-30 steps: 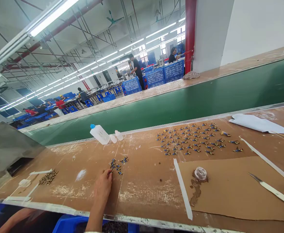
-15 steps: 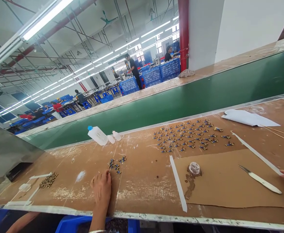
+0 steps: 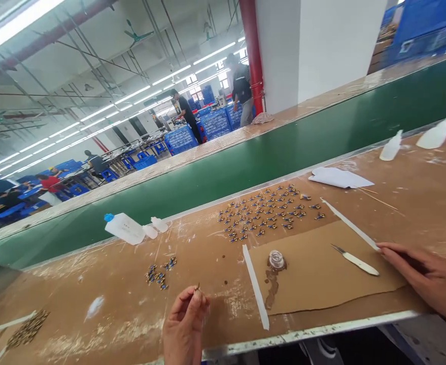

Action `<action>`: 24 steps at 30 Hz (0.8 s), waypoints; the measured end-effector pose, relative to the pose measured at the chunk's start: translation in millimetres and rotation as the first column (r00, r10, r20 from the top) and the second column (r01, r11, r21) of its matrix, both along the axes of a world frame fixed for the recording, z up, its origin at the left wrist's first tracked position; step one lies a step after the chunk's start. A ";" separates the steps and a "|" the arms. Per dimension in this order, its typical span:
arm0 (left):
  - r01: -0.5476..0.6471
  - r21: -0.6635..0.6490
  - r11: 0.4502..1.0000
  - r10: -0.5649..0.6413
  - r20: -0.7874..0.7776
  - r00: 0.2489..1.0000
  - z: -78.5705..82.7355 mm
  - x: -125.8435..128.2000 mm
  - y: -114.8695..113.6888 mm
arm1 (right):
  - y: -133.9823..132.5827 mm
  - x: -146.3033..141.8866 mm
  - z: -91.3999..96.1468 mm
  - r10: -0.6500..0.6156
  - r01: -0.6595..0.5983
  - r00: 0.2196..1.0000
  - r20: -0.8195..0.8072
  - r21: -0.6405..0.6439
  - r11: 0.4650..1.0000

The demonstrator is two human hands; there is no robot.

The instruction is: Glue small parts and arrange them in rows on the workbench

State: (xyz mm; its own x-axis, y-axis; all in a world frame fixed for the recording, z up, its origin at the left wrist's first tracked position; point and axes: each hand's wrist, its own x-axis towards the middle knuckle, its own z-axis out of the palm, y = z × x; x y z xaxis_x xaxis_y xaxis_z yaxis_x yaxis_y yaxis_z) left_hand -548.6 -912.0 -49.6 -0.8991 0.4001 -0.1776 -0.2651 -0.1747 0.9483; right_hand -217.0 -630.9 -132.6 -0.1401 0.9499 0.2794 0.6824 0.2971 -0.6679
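Observation:
My left hand (image 3: pixel 186 322) is raised over the table's front part, thumb and forefinger pinched on a small dark metal piece (image 3: pixel 197 287) whose tip pokes up. To its left lies a loose cluster of small blue-and-gold pieces (image 3: pixel 156 276). My right hand (image 3: pixel 426 271) rests at the right, fingers stretched out, fingertips by a white tape strip (image 3: pixel 350 223) on the cardboard sheet (image 3: pixel 321 284). Nearest to that hand on the cardboard is a white-handled knife (image 3: pixel 359 263). A small clear glass pot (image 3: pixel 276 260) sits in a dark wet stain near the cardboard's left side.
Many similar blue-and-gold pieces (image 3: pixel 261 213) stand in rows behind the cardboard. A blue-capped bottle (image 3: pixel 126 228) and two small bottles lie at the back left. White paper (image 3: pixel 339 177), thin sticks and more bottles (image 3: pixel 391 147) are at the right. A green conveyor belt (image 3: pixel 207 175) runs behind.
My left hand has lifted away from the small cluster and moved right with a small piece pinched. More of my right hand shows. The view has swung to the right.

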 end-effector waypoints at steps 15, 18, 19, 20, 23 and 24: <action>0.174 -0.407 0.897 -0.305 -0.285 0.909 2.2 43.1 77.3 | -9.2 -34.6 46.3 0.217 -0.229 0.934 -0.283 -0.010 0.973; 0.193 -0.545 0.816 -0.437 -0.362 0.823 16.7 48.8 95.4 | -8.7 -43.9 50.4 0.260 -0.279 0.918 -0.298 -0.020 0.960; 0.186 -0.577 0.795 -0.463 -0.380 0.801 19.8 50.2 100.7 | -8.2 -44.9 50.6 0.261 -0.280 0.917 -0.303 -0.021 0.960; 0.182 -0.610 0.771 -0.494 -0.394 0.775 22.2 51.4 105.6 | -7.5 -45.2 50.4 0.260 -0.280 0.915 -0.307 -0.020 0.960; 0.154 -0.685 0.712 -0.585 -0.458 0.669 26.7 54.3 117.7 | -5.5 -43.8 48.5 0.280 -0.299 0.905 -0.320 -0.010 0.954; 0.141 -0.705 0.696 -0.612 -0.478 0.630 28.2 55.5 121.2 | -5.2 -43.3 48.1 0.293 -0.311 0.900 -0.324 -0.005 0.950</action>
